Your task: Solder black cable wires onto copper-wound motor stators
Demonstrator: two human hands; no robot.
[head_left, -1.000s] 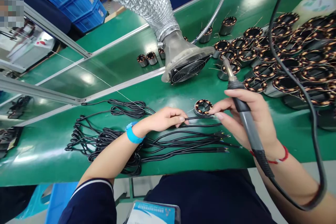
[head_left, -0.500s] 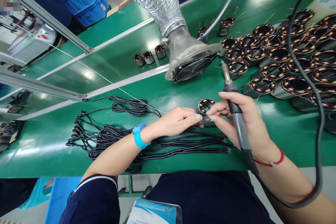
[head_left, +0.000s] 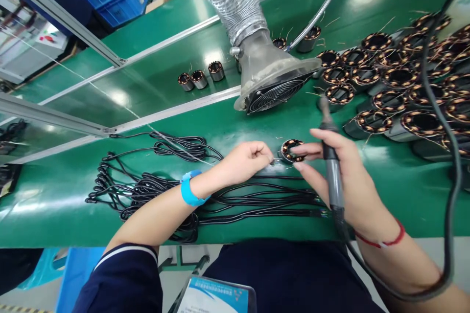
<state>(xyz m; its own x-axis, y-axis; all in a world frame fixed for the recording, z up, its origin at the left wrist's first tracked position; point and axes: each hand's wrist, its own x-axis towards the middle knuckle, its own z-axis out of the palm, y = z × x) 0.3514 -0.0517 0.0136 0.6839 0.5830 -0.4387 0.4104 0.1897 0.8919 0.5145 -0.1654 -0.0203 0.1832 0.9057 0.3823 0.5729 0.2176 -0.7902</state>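
My right hand [head_left: 341, 171] is closed around the grey handle of a soldering iron [head_left: 333, 176]; its metal tip points up and away from me. The forefinger reaches over the rim of a small copper-wound stator [head_left: 293, 150] on the bench, and the thumb is close beside it. My left hand [head_left: 251, 160] is pinched just left of this stator. A thin silvery strand, which looks like solder wire [head_left: 161, 134], runs from the upper left toward that hand, and a short thin end shows at its fingertips. Black cables [head_left: 257, 200] lie below both hands.
A fume extractor hood [head_left: 275, 78] hangs above the stator. Many stators [head_left: 400, 78] crowd the right side, and several stand behind the rail [head_left: 198, 79]. Coiled black cables [head_left: 147, 190] lie at left. The iron's cord [head_left: 438, 107] loops along the right.
My left hand has drawn slightly left, away from the stator. The green-ended wire between my hands no longer shows there. My right hand stays by the stator with the iron, its fingers more apart.
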